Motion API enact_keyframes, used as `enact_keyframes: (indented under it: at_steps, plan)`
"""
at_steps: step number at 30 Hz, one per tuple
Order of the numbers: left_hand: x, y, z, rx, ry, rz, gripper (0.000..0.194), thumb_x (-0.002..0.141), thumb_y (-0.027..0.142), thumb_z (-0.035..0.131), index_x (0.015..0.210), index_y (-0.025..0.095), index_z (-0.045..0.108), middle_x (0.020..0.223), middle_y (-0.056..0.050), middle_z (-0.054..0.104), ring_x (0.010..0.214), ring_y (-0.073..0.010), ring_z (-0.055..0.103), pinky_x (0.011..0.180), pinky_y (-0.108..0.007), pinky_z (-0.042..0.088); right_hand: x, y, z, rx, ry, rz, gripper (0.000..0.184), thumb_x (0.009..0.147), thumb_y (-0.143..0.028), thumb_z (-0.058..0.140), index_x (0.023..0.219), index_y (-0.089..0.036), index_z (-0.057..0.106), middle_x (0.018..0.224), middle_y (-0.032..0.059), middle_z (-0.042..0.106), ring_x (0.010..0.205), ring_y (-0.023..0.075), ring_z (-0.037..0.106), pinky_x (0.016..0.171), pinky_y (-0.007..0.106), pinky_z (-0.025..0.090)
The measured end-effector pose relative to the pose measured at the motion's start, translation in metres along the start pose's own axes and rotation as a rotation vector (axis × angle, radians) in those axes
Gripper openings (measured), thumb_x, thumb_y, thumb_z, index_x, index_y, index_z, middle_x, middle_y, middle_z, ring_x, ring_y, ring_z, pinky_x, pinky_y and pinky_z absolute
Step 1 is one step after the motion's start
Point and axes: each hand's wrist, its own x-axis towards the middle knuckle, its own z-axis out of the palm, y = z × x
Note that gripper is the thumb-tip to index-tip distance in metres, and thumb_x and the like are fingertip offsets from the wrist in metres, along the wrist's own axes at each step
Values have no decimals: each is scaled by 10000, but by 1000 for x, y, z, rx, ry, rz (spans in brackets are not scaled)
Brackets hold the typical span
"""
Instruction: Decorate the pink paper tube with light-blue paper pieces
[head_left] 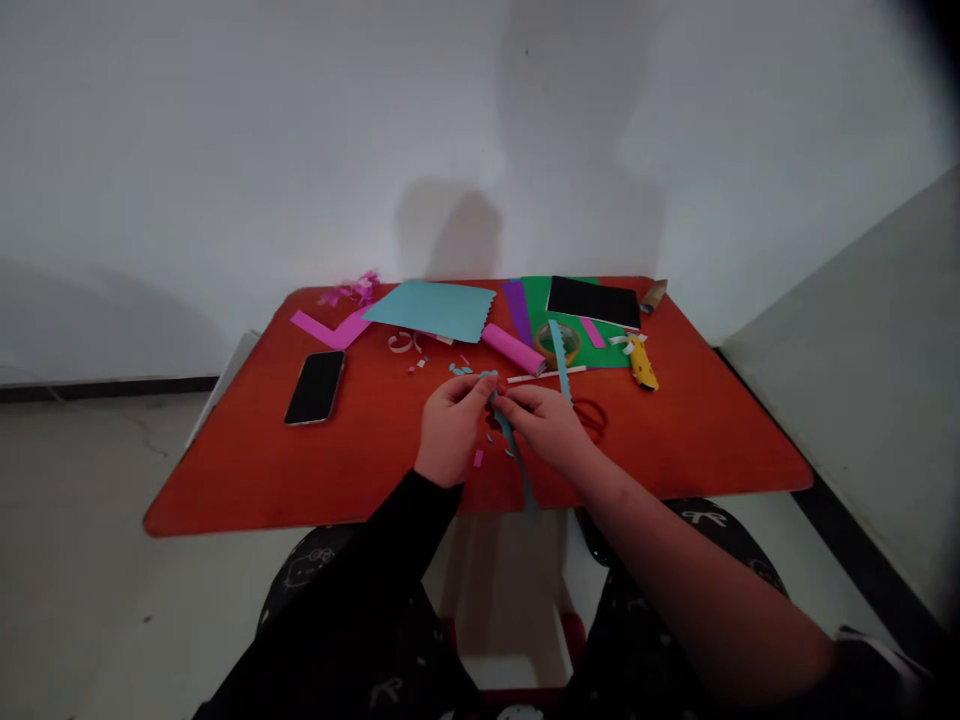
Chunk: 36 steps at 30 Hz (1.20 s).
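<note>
Head view: closed left hand [452,428] and right hand [546,428] grip a zigzag-edged light-blue paper strip [512,450], red-handled scissors [590,418] at three o'clock.

Worktop [225,470] count: one smartphone [315,387], left of centre; one tape roll [558,343], one utility knife [643,362] and one pair of scissors [591,415], right of centre; four sheets, upper centre: one light blue sheet [431,310], one purple sheet [516,310], one green sheet [540,300], one black sheet [592,302]. Lower centre: one left hand [450,430], one right hand [544,425], one blue paper strip [517,460].

No legible text; no labels, brands or numbers readable
</note>
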Motion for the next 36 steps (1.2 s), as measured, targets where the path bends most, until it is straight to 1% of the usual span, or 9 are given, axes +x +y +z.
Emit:
enact_keyframes:
  at_steps: [5, 9, 11, 16, 21, 24, 28, 32, 36]
  plan:
    - [-2, 4, 1, 66, 48, 33, 239, 753, 378, 800, 717, 153, 729, 666, -23, 678, 593, -120, 587, 571, -246, 481, 0, 1, 2, -151, 14, -120, 339, 947, -396, 551, 706, -180, 652, 708, 39, 685, 662, 160, 593, 629, 271, 418]
    - [-2, 8, -1, 98, 75, 59, 233, 749, 380, 799, 723, 155, 746, 733, -46, 718, 692, -139, 625, 641, -251, 501, -2, -1, 4, -279, 10, -180, 350, 952, -355, 537, 652, -188, 600, 621, 15, 619, 609, 145, 534, 588, 268, 350]
    - [-1, 9, -2, 113, 89, 67, 239, 743, 385, 804, 716, 155, 745, 736, -47, 719, 711, -143, 624, 666, -255, 503, -2, -3, 4, -285, -17, -170, 337, 949, -342, 537, 659, -186, 606, 622, 12, 619, 608, 143, 531, 582, 266, 342]
    - [-1, 9, -4, 132, 115, 54, 233, 728, 386, 807, 721, 161, 746, 723, -43, 715, 720, -149, 621, 699, -268, 502, -3, -5, 2, -255, -100, -117, 275, 931, -306, 559, 714, -172, 660, 676, 15, 660, 629, 137, 563, 597, 256, 371]
    - [0, 9, -5, 102, 126, 61, 215, 721, 369, 807, 724, 162, 748, 748, -44, 720, 745, -144, 623, 735, -268, 492, -3, 0, 0, -147, -158, -97, 185, 892, -276, 600, 797, -171, 718, 738, 21, 699, 685, 149, 600, 644, 257, 425]
    - [2, 9, -6, 106, 120, 45, 227, 725, 376, 815, 730, 160, 747, 740, -39, 706, 712, -134, 602, 686, -258, 463, -3, 2, -2, -151, -153, -108, 194, 888, -313, 618, 822, -178, 741, 777, 32, 700, 743, 169, 611, 672, 271, 442]
    - [5, 9, -7, 107, 134, 37, 268, 721, 401, 833, 735, 153, 733, 722, -21, 679, 656, -111, 547, 641, -247, 427, -4, 4, 0, -187, -149, -69, 252, 917, -362, 601, 809, -185, 745, 718, 20, 683, 676, 163, 586, 617, 272, 420]
    - [5, 9, -8, 103, 139, 31, 251, 731, 381, 824, 729, 149, 728, 707, -10, 661, 634, -98, 517, 634, -241, 415, -4, 3, 4, -223, -136, -61, 251, 917, -320, 593, 766, -185, 741, 690, 20, 681, 654, 157, 589, 619, 269, 420]
    - [6, 8, -9, 73, 143, 31, 243, 730, 374, 821, 761, 148, 737, 729, -15, 673, 651, -102, 529, 631, -237, 413, -5, 5, 8, -134, -127, -10, 250, 918, -310, 565, 834, -177, 759, 806, 43, 742, 704, 164, 635, 667, 275, 459]
